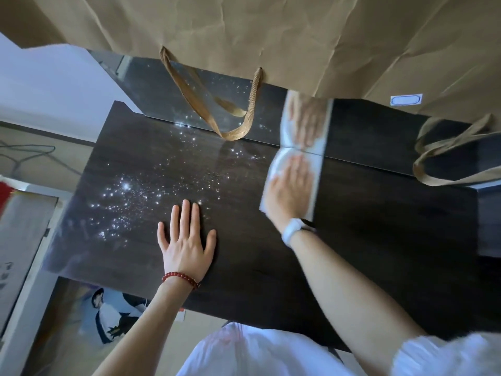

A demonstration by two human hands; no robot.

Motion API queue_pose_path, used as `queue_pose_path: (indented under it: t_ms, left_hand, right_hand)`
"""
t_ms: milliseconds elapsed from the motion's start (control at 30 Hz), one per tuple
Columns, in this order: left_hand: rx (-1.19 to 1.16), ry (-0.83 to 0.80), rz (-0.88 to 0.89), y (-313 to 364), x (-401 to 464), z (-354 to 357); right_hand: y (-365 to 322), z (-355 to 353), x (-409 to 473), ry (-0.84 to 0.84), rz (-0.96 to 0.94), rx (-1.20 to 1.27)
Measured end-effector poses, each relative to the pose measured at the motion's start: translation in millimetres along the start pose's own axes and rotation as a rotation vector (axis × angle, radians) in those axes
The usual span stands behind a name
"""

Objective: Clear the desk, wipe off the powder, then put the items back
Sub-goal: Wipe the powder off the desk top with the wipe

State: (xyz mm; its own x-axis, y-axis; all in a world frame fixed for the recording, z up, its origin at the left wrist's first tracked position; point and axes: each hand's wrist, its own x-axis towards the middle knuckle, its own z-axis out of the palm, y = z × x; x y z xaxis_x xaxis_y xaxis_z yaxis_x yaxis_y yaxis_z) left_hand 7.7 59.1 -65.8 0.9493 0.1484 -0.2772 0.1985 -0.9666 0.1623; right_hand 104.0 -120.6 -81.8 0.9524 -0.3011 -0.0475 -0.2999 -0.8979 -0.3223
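Wiping step judged to be in progress; the clearing step looks done, since no loose items are seen on the dark counter (366, 240).

Right hand (291, 192): laid flat, fingers extended, pressing a white cloth (315, 185) onto the counter close to its far edge. The cloth is pinned under the palm rather than gripped. Hand and cloth are blurred, so motion is likely. A white band is worn on this wrist.

Left hand (187, 240): released, palm down, fingers spread on the bare counter near the front edge, holding nothing. It is judged to be placed there as a brace while the other arm reaches across. A red bead bracelet is worn on this wrist.

Powder (130, 196): white specks scattered over the counter's left half, well apart from the cloth. The right half appears clean.

Behind the counter, a glossy dark panel (162, 85) mirrors the cloth and hand. Brown paper bags (271, 36) hang over the far side, handles drooping near the surface; snagging is a possible risk.
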Motion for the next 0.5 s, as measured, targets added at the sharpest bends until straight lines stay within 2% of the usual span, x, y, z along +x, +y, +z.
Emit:
queue_pose_path:
  t_ms: [100, 200, 267, 333, 433, 500]
  left_hand:
    - [0.019, -0.017, 0.004, -1, 1, -2]
    - [0.027, -0.033, 0.007, -3, 0, -4]
    - [0.025, -0.030, 0.007, -2, 0, -4]
    - [0.023, -0.025, 0.008, -2, 0, -2]
    - [0.011, -0.009, 0.016, -3, 0, -1]
    - [-0.006, 0.000, 0.027, -4, 0, -2]
  right_hand:
    - [-36, 4, -5, -0.132, -0.261, -0.007]
    - [19, -9, 5, -0.082, -0.330, -0.069]
    - [75, -23, 7, -0.013, -0.188, -0.120]
    - [106, -35, 1, 0.033, 0.041, -0.107]
    - [86, -32, 4, 0.075, 0.329, -0.049]
    - [49, -21, 9, 0.061, 0.308, -0.032]
